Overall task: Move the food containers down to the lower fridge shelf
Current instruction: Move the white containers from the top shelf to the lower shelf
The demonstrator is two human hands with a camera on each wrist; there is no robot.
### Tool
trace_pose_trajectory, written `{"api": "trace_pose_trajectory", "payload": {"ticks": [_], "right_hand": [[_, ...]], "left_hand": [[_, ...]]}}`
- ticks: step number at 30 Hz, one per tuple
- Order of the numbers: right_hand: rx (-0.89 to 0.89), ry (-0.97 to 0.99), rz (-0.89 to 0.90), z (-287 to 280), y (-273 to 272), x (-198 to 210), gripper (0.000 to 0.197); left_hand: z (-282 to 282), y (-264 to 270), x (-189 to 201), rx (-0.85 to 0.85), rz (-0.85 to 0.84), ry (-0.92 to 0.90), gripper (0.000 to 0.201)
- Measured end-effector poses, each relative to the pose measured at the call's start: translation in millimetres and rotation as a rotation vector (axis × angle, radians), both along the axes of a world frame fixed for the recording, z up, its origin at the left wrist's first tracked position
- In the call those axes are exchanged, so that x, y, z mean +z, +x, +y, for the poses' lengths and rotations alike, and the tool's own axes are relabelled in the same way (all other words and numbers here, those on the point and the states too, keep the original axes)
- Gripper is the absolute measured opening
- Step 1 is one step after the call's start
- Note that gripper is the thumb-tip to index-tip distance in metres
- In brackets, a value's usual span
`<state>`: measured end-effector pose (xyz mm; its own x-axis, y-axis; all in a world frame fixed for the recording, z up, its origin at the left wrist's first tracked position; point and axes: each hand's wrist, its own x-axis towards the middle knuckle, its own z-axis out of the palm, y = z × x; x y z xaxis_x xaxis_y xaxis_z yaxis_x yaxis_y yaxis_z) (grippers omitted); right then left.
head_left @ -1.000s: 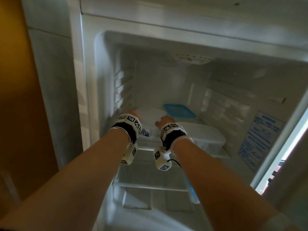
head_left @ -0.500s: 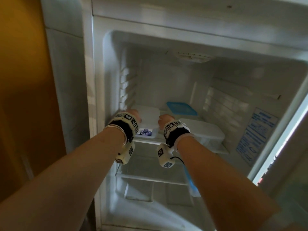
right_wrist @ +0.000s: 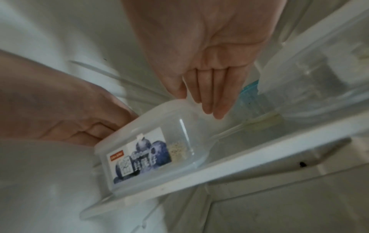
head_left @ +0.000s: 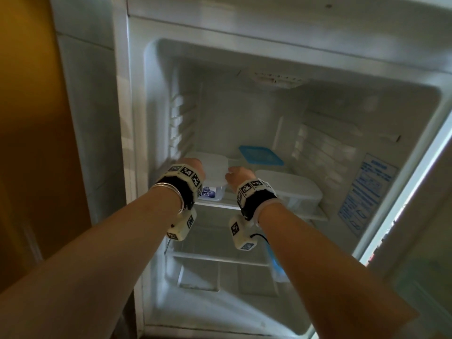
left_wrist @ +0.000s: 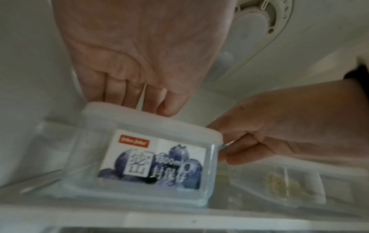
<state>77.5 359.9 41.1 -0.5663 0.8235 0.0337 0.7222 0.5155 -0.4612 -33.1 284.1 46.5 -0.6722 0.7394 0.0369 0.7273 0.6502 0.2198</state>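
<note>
A clear container with a white lid and a blueberry label [head_left: 213, 172] [left_wrist: 151, 164] [right_wrist: 151, 145] sits at the left front of the upper shelf [head_left: 220, 206]. My left hand [head_left: 193, 165] [left_wrist: 139, 88] grips its left side, fingers reaching down over the lid's edge. My right hand [head_left: 238, 173] [right_wrist: 207, 97] holds its right side, thumb at the lid rim and fingers curled below it. A blue-lidded container [head_left: 260, 155] stands behind on the same shelf. A larger white-lidded container [head_left: 288, 188] stands at the right front. The lower shelf [head_left: 220, 260] lies beneath.
The fridge's left wall with ribbed slots [head_left: 179, 123] is close to my left hand. A blue object [head_left: 275, 264] shows at the lower shelf's right end, partly behind my right arm. Drawers [head_left: 200, 277] sit under it. The open door [head_left: 403, 216] is on the right.
Both hands have closed in on the sides of the labelled container. The head view has shifted slightly left and nearer. The container still rests on the upper shelf.
</note>
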Motion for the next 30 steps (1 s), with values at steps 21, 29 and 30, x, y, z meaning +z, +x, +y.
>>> {"api": "trace_pose_trajectory", "payload": {"ticks": [21, 29, 30], "right_hand": [[-0.227, 0.334, -0.46, 60, 140, 6, 0.05], [-0.338, 0.218, -0.079, 65, 123, 12, 0.025], [-0.326, 0.216, -0.089, 66, 122, 14, 0.025]], "left_hand": [[88, 87, -15, -0.317, -0.161, 0.135, 0.052], [80, 73, -12, -0.256, -0.088, 0.186, 0.039], [79, 71, -11, -0.251, -0.088, 0.189, 0.038]]}}
